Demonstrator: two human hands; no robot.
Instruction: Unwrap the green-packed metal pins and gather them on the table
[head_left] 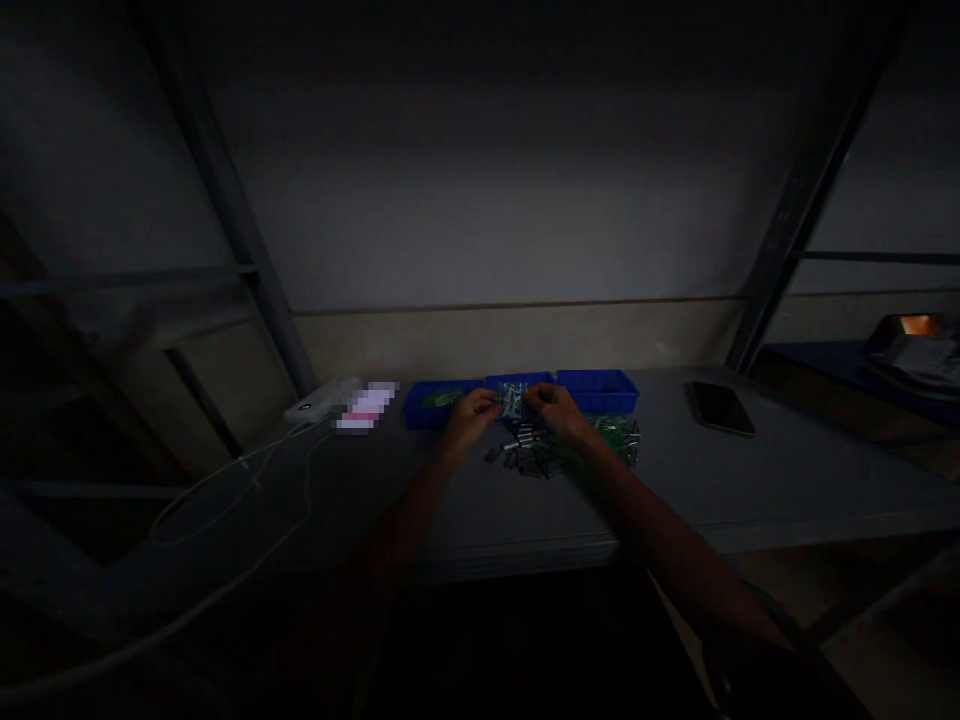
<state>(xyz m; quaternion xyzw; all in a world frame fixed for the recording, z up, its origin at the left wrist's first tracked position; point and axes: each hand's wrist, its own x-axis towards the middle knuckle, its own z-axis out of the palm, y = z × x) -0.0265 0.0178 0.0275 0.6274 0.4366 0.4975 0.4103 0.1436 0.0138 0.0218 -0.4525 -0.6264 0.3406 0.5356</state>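
My left hand (471,416) is closed, its fingertips pinched at the near side of the middle blue bin (540,379). Opposite it, my right hand (556,405) pinches with thumb and fingers close to the same bin. Small pale shiny pieces (512,401) show between the two hands; whether they lie in the bin or in a clear bag I cannot tell. What the fingertips hold is too small and dark to name. Below my hands spreads a loose pile of small silver and green parts (531,460), partly covered by my right forearm.
A left blue bin (420,413) holds green pieces, and a right blue bin (600,390) stands beside the middle one. A dark phone (720,408) lies at right. At left are a blurred lit screen (366,408), a white device (311,404) and a looping white cable (306,490).
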